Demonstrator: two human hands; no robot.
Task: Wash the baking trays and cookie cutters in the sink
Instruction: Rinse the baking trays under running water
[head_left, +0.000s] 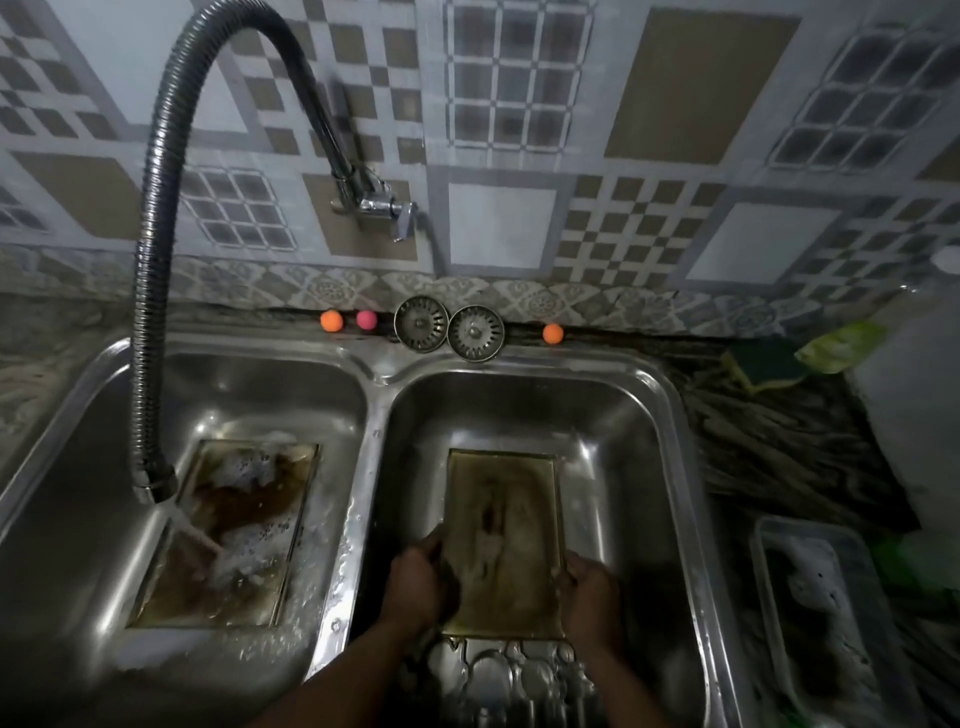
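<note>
The tray (503, 519) sat in the right basin (623, 441), left hand (418, 582) and right hand (592, 592) each curled round a long edge, a sensible hold for something that looked stiff, light and slippery wet.

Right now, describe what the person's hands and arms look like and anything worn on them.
Both the left hand and right hand are bare: no gloves, rings or watch show. The forearms are bare too, with no sleeves in view.
</note>
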